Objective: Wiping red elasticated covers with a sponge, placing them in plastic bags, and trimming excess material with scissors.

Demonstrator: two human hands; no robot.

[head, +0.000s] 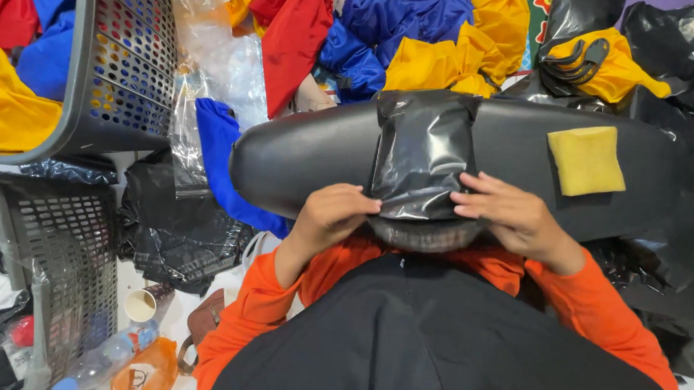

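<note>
A black plastic package (pixel 423 153) lies across a long black padded board (pixel 304 161) in front of me. My left hand (pixel 328 214) grips the package's near left edge with curled fingers. At the near right edge, my right hand (pixel 507 212) presses the plastic with fingers spread over it. Both arms wear orange sleeves. The near end of the package bends over the board's edge toward my lap.
A yellow sponge (pixel 586 160) sits on the board at right. Yellow, blue and red garments (pixel 425 27) are piled behind. Grey mesh baskets (pixel 123 72) stand at left, with bottles and a cup (pixel 139 306) on the floor. Black plastic bags (pixel 683 220) lie at right.
</note>
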